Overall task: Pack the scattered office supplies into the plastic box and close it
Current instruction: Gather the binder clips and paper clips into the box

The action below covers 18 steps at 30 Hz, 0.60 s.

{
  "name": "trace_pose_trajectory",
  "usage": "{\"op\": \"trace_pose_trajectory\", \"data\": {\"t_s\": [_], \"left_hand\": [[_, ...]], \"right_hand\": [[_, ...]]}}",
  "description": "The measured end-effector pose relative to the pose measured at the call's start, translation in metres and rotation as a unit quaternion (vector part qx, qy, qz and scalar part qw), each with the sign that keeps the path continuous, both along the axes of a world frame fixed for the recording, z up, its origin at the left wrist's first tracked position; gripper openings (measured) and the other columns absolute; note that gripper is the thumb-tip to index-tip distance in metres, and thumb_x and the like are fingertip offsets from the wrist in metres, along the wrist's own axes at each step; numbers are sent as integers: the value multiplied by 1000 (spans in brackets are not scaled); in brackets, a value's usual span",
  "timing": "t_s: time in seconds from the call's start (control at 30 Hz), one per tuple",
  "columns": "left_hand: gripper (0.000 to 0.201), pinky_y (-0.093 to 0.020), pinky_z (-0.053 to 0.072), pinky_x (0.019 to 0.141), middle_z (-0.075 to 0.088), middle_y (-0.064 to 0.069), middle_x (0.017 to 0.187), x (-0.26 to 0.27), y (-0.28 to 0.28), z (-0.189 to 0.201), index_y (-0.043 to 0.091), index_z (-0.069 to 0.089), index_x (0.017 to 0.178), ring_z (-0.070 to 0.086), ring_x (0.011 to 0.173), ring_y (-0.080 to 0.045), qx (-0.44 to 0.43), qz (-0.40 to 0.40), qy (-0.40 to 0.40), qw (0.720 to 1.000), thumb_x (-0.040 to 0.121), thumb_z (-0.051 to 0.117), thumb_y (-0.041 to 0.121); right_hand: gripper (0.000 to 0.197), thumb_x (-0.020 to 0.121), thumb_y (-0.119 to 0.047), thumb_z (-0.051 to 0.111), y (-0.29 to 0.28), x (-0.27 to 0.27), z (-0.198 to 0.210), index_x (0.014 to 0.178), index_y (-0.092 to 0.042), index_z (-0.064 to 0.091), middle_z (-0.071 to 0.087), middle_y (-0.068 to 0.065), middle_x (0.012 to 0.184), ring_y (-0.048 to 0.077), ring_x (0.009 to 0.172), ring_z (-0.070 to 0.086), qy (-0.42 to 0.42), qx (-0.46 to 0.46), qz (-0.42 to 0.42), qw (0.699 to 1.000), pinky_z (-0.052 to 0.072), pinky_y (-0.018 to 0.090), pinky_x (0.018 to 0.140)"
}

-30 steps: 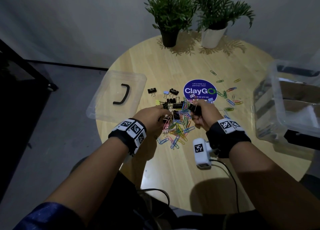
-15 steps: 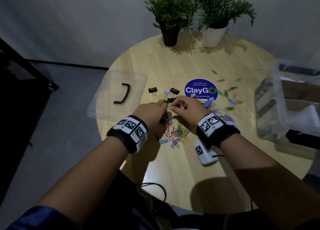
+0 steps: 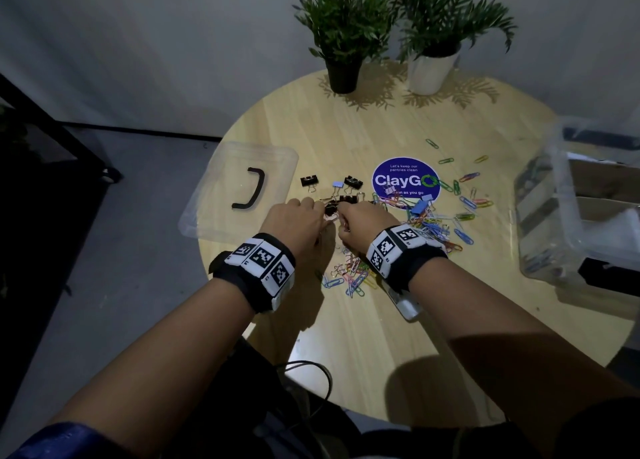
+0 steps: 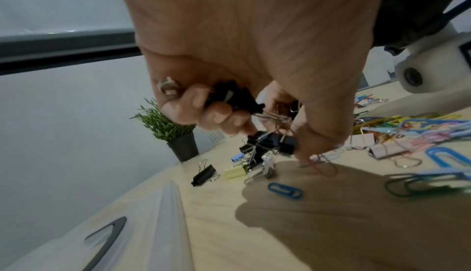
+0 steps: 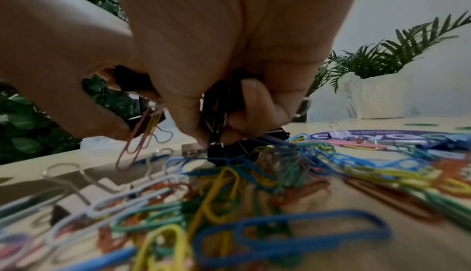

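Coloured paper clips (image 3: 429,228) and black binder clips (image 3: 352,181) lie scattered over the round wooden table (image 3: 381,337). My left hand (image 3: 294,221) hovers low over the heap and grips several black binder clips (image 4: 233,99) in its curled fingers. My right hand (image 3: 363,226), touching the left one, also holds black binder clips (image 5: 219,102) in its curled fingers, and a pink paper clip (image 5: 130,148) dangles beside it. The clear plastic box (image 3: 575,209) stands at the table's right edge. Its clear lid (image 3: 239,192) with a black handle lies at the left edge.
Two potted plants, one in a black pot (image 3: 343,76) and one in a white pot (image 3: 431,72), stand at the back of the table. A round blue ClayGo sticker (image 3: 405,181) sits mid-table. A cable (image 3: 311,375) hangs below the near edge.
Both hands have moved forward and left over the heap, coming together at the black binder clips. The right hand shifted from the heap's right side to its far left.
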<state>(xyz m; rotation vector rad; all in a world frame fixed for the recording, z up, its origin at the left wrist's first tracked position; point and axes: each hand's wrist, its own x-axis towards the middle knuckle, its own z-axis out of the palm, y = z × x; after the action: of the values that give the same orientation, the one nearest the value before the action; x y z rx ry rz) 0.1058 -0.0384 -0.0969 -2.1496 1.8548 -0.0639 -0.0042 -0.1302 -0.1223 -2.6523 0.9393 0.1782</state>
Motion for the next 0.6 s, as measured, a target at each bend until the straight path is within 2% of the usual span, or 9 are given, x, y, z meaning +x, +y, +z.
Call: {"op": "trace_pose_trajectory", "data": {"t_s": [0.07, 0.13, 0.17, 0.23, 0.3, 0.4, 0.47, 0.5, 0.6], "left_hand": [[37, -34, 38, 66, 56, -10, 119, 0, 1, 1, 9, 44, 119, 58, 106, -29, -9, 20, 14, 1000, 93, 42, 35], [34, -33, 36, 62, 58, -10, 117, -4, 0, -2, 9, 43, 121, 59, 103, -29, -20, 24, 10, 999, 94, 43, 29], [31, -31, 37, 58, 62, -9, 110, -7, 0, -3, 10, 48, 118, 63, 96, -28, -32, 19, 6, 999, 92, 48, 26], [28, -24, 36, 42, 67, -2, 79, -13, -1, 1, 14, 63, 96, 65, 63, -20, -37, 1, -12, 999, 71, 71, 26], [28, -19, 30, 34, 62, 2, 61, -16, -5, 0, 17, 66, 79, 58, 45, -17, -68, -24, -30, 997, 53, 75, 19], [19, -18, 28, 34, 61, 1, 62, -29, -8, 13, 16, 67, 79, 57, 46, -17, -117, -56, -38, 991, 65, 54, 14], [37, -19, 31, 34, 62, 0, 65, -42, -7, 22, 15, 67, 80, 59, 50, -18, -130, -89, -28, 987, 70, 32, 12], [39, -21, 33, 36, 64, -1, 72, -46, -7, 29, 14, 68, 86, 62, 57, -19, -130, -98, -22, 986, 71, 31, 12], [37, -34, 35, 54, 58, -9, 110, -49, -17, 44, 9, 51, 118, 61, 93, -29, -93, -46, 15, 994, 81, 54, 11]], "right_hand": [[6, 90, -17, 48, -1, -7, 1, 90, -13, 43, 51, 8, 78, 32, 79, 58, -25, 2, -17, 1000, 43, 35, 65], [5, 89, -15, 49, -1, -19, 5, 88, -12, 45, 55, 8, 75, 29, 73, 56, -82, -8, -48, 995, 46, 35, 63], [4, 89, -14, 49, 0, -27, 8, 88, -11, 47, 57, 8, 74, 29, 70, 56, -113, -15, -65, 991, 47, 35, 61], [5, 90, -13, 49, 4, -42, 13, 86, -10, 48, 57, 8, 72, 27, 66, 54, -161, -34, -90, 982, 46, 35, 58], [7, 88, -10, 50, 9, -57, 16, 82, -10, 46, 56, 7, 71, 27, 65, 52, -185, -58, -91, 977, 45, 37, 57], [15, 86, -10, 53, 12, -72, 17, 77, -15, 42, 52, 3, 69, 24, 64, 49, -194, -86, -89, 973, 37, 32, 52], [18, 87, -11, 54, 13, -78, 18, 77, -17, 40, 51, 2, 69, 24, 64, 48, -198, -89, -95, 971, 34, 30, 53], [19, 87, -12, 54, 13, -82, 20, 77, -17, 39, 51, 2, 68, 24, 63, 47, -214, -79, -117, 966, 35, 32, 53], [21, 87, -14, 57, 8, -97, 28, 75, -15, 40, 51, 4, 64, 24, 59, 46, -293, -31, -210, 932, 39, 34, 54]]}}
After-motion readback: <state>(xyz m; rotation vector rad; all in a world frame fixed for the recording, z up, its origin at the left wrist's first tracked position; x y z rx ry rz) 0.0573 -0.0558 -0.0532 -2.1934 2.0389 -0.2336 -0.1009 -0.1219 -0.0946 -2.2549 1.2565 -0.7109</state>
